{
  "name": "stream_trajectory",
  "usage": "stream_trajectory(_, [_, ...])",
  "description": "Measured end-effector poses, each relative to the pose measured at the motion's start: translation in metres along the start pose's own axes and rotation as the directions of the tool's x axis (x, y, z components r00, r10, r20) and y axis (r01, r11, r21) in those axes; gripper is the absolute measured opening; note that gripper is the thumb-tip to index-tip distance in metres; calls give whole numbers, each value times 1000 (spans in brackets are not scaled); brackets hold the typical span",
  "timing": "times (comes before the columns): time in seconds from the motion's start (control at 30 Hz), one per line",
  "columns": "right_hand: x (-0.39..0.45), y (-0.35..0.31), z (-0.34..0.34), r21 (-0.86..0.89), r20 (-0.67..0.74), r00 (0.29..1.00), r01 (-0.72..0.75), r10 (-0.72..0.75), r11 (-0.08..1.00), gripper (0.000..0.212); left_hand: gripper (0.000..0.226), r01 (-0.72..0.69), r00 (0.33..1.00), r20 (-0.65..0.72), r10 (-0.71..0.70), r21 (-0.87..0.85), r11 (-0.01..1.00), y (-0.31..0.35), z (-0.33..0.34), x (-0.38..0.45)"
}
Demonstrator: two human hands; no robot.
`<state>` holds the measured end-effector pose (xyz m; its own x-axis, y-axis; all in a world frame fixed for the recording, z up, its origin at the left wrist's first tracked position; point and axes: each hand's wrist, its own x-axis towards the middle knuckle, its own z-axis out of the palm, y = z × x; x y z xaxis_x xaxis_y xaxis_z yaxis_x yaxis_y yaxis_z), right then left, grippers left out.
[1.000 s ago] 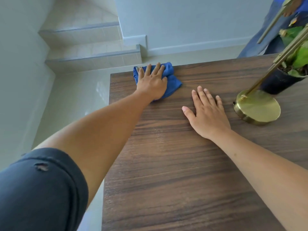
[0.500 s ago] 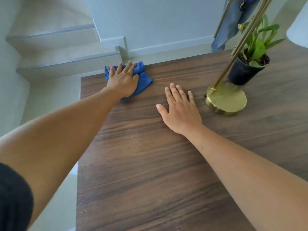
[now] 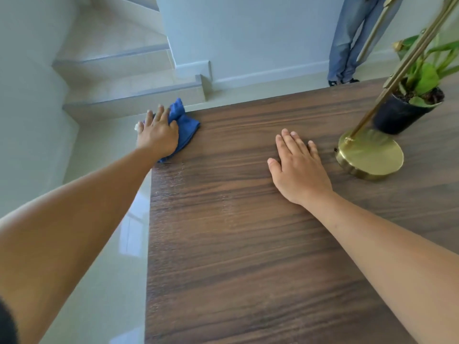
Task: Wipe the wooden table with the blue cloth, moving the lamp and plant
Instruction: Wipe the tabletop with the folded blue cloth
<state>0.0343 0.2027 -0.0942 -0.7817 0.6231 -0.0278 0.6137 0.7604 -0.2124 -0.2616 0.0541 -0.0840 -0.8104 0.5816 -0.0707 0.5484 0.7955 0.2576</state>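
The blue cloth [image 3: 185, 129] lies bunched at the far left corner of the wooden table [image 3: 248, 244]. My left hand [image 3: 157, 135] presses flat on the cloth with straight fingers, partly over the table's left edge. Flat on the wood, palm down, my right hand [image 3: 299, 168] rests near the middle. To its right stands the brass lamp, round base [image 3: 370, 155] on the table and thin stem [image 3: 407, 60] slanting up right. Just behind the base is the plant [image 3: 422, 78] in a dark pot [image 3: 397, 116].
The table's left edge drops to a glossy tiled floor [image 3: 104, 269]. Steps [image 3: 124, 78] rise at the far left. A person in jeans [image 3: 352, 40] stands beyond the far edge, by the wall.
My left hand has slid the cloth leftward to the table's far left corner, now partly overhanging the edge. My right hand stays flat. The view has shifted.
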Motion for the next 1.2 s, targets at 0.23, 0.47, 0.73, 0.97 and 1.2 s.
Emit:
stream_trajectory(0.23, [-1, -1, -3, -26, 27, 1000, 2, -1, 1000, 64, 58, -170, 985, -7, 170, -37, 985, 0, 20, -220])
stream_trajectory(0.47, [-2, -5, -3, -46, 33, 999, -10, 12, 999, 64, 58, -197, 980, -24, 196, -39, 980, -8, 20, -263])
stream_trajectory(0.73, [-1, -2, -2, -60, 28, 1000, -9, 10, 998, 64, 63, -80, 996, 46, 80, -12, 997, 4, 2, -48])
stream_trajectory(0.97, [-2, 0, -3, -69, 45, 999, 0, 4, 998, 65, 64, -234, 972, 13, 236, -84, 968, -12, 22, -264])
stream_trajectory(1.2, [1, 0, 2, -96, 29, 999, 16, -14, 995, 66, 66, -155, 988, -3, 155, -37, 987, -16, 11, -109])
